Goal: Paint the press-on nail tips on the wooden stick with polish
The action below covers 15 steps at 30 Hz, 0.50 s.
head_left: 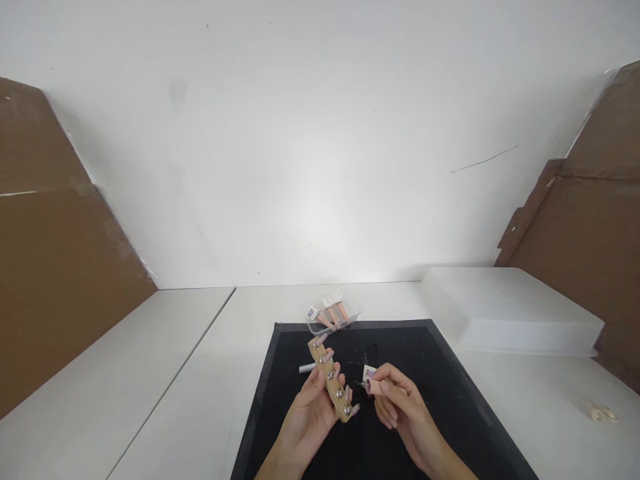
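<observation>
My left hand [310, 407] grips a wooden nail-tip stand [330, 379], a strip with several round metal knobs. Long pale pinkish false nails [328, 357] stick out from its right side. Just to the right, my right hand [400, 400] pinches a pink cylindrical cap [376, 387] whose darker end faces left. Something thin, perhaps a brush, points from that end toward the stand, apart from the nails. Behind the cap shows a small white square piece [369, 372] with a purple mark; whether my right fingers hold it too, I cannot tell.
Both hands are above a black mat [410, 347] on a white table. A clear tray [320, 330] with several pink-handled, white-ended items lies at its far edge. A white stick [307, 368] lies beyond my left hand. A white box [520, 313] and beige rings [603, 414] are at right.
</observation>
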{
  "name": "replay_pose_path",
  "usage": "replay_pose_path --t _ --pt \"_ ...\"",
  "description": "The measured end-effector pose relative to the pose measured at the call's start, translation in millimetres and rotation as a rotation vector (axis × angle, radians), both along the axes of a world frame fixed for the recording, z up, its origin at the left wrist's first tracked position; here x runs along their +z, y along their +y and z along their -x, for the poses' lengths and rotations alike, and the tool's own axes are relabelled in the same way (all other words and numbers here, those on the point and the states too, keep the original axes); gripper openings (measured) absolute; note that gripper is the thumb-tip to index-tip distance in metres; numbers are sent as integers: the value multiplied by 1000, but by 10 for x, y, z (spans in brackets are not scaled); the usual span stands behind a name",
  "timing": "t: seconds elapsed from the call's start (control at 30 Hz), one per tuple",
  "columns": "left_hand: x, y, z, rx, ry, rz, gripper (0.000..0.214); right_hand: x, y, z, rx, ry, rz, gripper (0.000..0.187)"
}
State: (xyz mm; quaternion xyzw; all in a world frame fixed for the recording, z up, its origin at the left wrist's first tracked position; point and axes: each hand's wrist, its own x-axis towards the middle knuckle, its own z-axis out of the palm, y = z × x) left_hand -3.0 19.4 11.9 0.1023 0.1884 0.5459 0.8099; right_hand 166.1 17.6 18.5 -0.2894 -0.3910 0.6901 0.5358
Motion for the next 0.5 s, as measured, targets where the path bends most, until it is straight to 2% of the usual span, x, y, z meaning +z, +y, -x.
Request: replay_pose_path --t 0.2,0.4,0.5 --pt "18 9 -3 -2 -11 36 45 6 3 -20 -24 -9 -23 19" --pt "-12 19 3 -9 -32 48 43 -21 28 -41 14 40 -22 20" --pt "-22 29 10 -8 -57 41 43 -17 27 -39 -35 49 -44 21"
